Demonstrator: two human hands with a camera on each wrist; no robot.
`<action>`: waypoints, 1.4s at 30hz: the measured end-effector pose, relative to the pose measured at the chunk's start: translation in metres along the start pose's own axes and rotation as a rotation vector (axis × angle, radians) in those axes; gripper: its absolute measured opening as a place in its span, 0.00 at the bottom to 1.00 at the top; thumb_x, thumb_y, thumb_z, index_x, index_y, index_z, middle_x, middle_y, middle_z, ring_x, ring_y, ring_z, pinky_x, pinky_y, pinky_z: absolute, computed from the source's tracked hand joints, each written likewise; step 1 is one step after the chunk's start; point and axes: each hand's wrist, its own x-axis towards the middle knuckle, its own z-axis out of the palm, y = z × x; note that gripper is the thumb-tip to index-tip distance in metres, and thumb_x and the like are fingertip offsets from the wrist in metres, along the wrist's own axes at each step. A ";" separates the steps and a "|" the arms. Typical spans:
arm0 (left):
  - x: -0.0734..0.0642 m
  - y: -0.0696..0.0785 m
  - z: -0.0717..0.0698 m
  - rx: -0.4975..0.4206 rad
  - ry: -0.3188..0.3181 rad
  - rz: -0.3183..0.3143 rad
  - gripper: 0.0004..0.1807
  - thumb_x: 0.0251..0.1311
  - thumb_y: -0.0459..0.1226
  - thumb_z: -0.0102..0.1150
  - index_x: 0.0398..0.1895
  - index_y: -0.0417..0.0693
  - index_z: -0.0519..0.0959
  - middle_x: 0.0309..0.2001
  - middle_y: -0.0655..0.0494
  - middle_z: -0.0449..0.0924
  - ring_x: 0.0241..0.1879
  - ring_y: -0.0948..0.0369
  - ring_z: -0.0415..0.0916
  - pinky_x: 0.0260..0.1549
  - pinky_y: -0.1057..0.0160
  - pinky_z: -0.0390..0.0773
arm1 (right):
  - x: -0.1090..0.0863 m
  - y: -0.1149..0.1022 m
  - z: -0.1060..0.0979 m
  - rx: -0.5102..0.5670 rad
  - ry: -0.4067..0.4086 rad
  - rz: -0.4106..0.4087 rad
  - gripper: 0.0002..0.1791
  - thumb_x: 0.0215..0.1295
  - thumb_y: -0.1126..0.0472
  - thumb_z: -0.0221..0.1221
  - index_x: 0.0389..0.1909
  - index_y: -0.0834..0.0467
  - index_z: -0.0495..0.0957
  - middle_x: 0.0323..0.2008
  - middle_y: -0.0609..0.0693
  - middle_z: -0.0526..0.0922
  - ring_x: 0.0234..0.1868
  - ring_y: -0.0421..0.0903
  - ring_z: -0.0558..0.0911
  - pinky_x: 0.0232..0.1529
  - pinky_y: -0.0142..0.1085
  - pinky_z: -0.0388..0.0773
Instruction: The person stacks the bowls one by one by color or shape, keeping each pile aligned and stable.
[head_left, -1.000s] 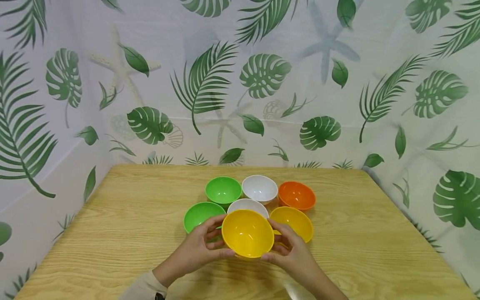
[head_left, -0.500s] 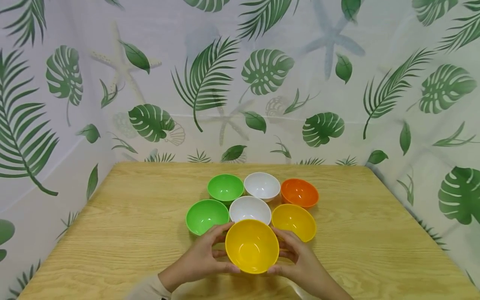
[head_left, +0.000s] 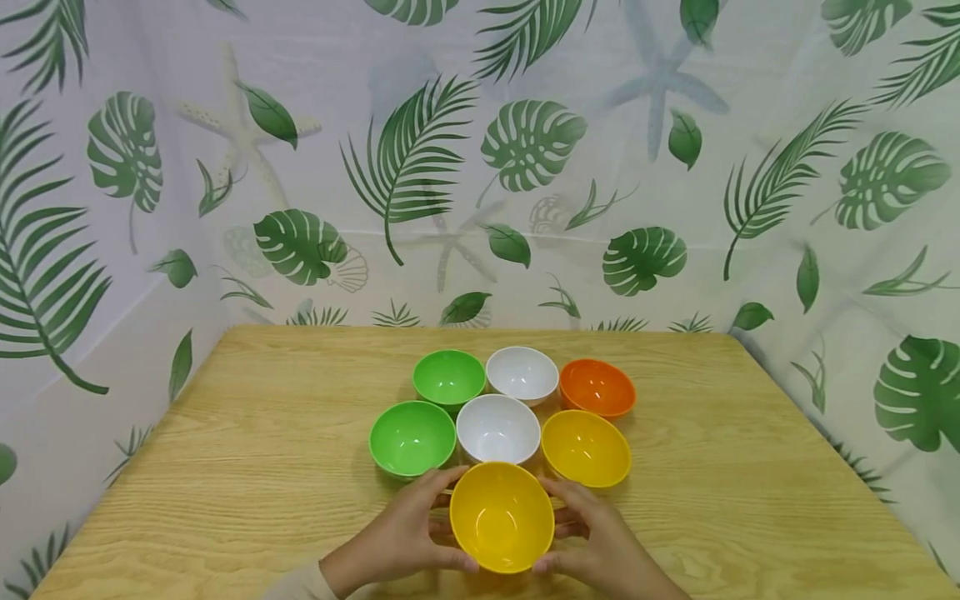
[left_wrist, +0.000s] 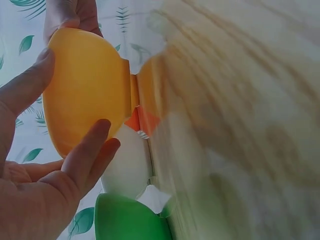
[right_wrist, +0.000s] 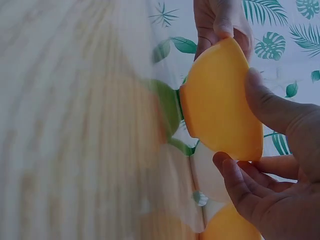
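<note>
Both hands hold one yellow bowl (head_left: 501,518) between them, just above the table near its front. My left hand (head_left: 411,530) grips its left side, thumb by the rim and fingers along the outer wall. On the opposite side my right hand (head_left: 596,533) holds it the same way. The left wrist view shows a gap between the base of the held yellow bowl (left_wrist: 85,90) and the tabletop. Right behind it stand a green bowl (head_left: 412,439), a white bowl (head_left: 498,429) and a second yellow bowl (head_left: 587,448) in a row.
A back row holds another green bowl (head_left: 449,377), another white bowl (head_left: 522,374) and an orange bowl (head_left: 597,387), close against the front row. They stand on a wooden table (head_left: 262,433). A leaf-printed sheet (head_left: 450,167) hangs around the back and sides.
Both hands have drawn the held yellow bowl back toward me and away from the row. The front white bowl, partly covered before, now shows almost fully.
</note>
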 end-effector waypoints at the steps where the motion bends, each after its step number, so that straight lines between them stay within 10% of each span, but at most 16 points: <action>1: 0.000 -0.001 0.000 -0.003 -0.003 -0.001 0.50 0.40 0.36 0.78 0.68 0.35 0.61 0.58 0.41 0.67 0.56 0.42 0.71 0.43 0.69 0.80 | 0.000 0.000 0.000 -0.005 -0.006 0.002 0.45 0.49 0.55 0.71 0.67 0.65 0.64 0.63 0.67 0.67 0.47 0.45 0.81 0.47 0.31 0.80; 12: 0.002 -0.002 0.002 -0.053 -0.024 -0.056 0.51 0.38 0.32 0.78 0.67 0.33 0.59 0.62 0.38 0.64 0.55 0.42 0.72 0.40 0.68 0.82 | 0.002 0.003 0.000 -0.012 -0.035 0.063 0.46 0.50 0.53 0.70 0.67 0.65 0.63 0.62 0.66 0.67 0.49 0.51 0.80 0.48 0.32 0.80; 20: 0.005 0.002 -0.004 0.137 -0.033 -0.039 0.51 0.39 0.38 0.79 0.65 0.30 0.60 0.63 0.36 0.64 0.55 0.43 0.73 0.46 0.68 0.80 | 0.005 -0.001 -0.002 -0.058 -0.059 0.051 0.45 0.52 0.53 0.69 0.69 0.64 0.61 0.62 0.66 0.68 0.48 0.52 0.80 0.47 0.33 0.81; 31: 0.009 0.007 -0.005 0.145 -0.040 -0.081 0.51 0.38 0.37 0.80 0.65 0.30 0.61 0.61 0.37 0.66 0.55 0.43 0.73 0.50 0.61 0.79 | 0.008 -0.009 -0.006 -0.138 -0.105 0.148 0.49 0.51 0.46 0.68 0.71 0.62 0.58 0.65 0.62 0.67 0.52 0.52 0.76 0.48 0.39 0.80; 42: 0.001 0.006 0.003 0.135 -0.005 -0.084 0.49 0.37 0.38 0.80 0.64 0.34 0.64 0.61 0.42 0.69 0.57 0.47 0.72 0.55 0.58 0.76 | 0.005 0.002 0.001 -0.330 -0.157 0.089 0.55 0.53 0.40 0.64 0.74 0.62 0.49 0.68 0.57 0.65 0.61 0.53 0.72 0.59 0.49 0.72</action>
